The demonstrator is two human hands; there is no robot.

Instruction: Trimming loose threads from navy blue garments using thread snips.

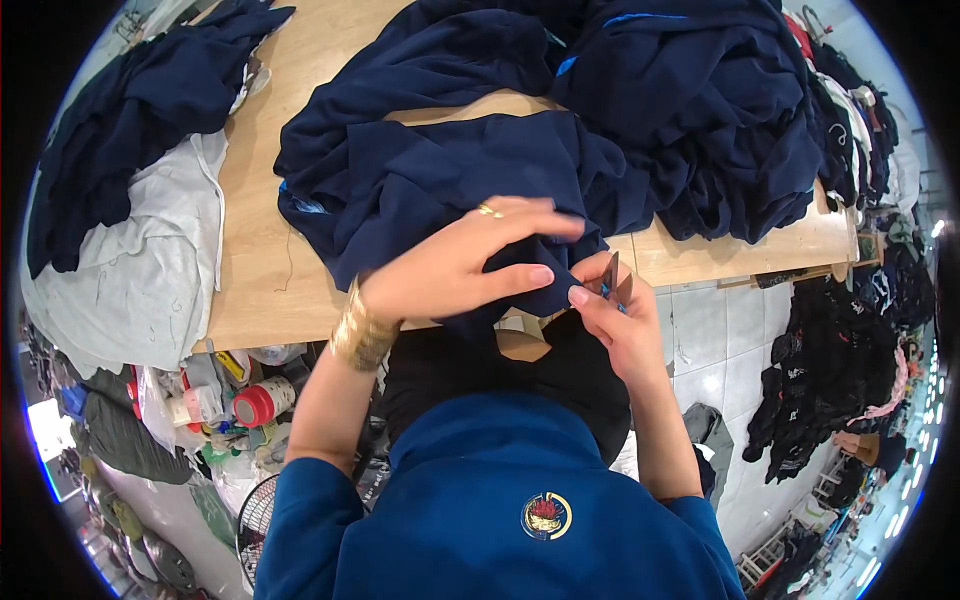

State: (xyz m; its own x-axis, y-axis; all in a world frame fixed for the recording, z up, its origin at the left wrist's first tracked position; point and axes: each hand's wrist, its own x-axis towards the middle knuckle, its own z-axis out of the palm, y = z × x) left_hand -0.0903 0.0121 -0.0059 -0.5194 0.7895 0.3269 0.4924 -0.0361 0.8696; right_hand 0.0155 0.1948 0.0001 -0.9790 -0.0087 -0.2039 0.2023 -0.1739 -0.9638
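Observation:
My left hand [465,258] reaches across the navy garment [450,165], palm down. Its fingers are stretched out and the thumb stands apart; the fingertips are slightly blurred. A gold ring and a wide gold bracelet [362,325] are on that finger and wrist. At the front edge of the table, my right hand [622,318] is closed around small thread snips [612,280], blades pointing up and away from me. The thumb and forefinger of this hand also pinch an edge of the navy cloth. Part of the snips is hidden in the palm.
A large heap of navy cloth [695,110] lies on the wooden table [255,240] at the far right. Navy and grey garments [165,225] hang over its left end. Below stand a red-lidded bottle [262,402] and a wire fan guard [258,525]. Black clothes [825,375] lie at right.

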